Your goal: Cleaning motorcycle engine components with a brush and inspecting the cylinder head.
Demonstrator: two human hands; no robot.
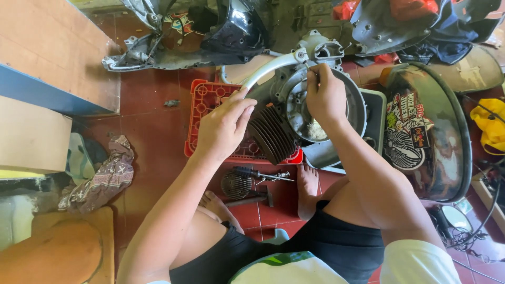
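— What's being worked on?
— A grey engine casing [315,105] with a dark finned cylinder [271,134], resting on a red plastic crate [208,100] on the red tiled floor [152,115].
— And the hands?
— The left hand [223,126] is wrapped around a pale curved lever [268,68] that runs up to the casing's top. The right hand [325,94] pinches something small at the casing's upper rim; what it is, I cannot tell.
— Around it?
— A screwdriver [263,174] and hammer [252,199] lie between the bare feet; a stickered black panel [442,131] sits near the right edge.
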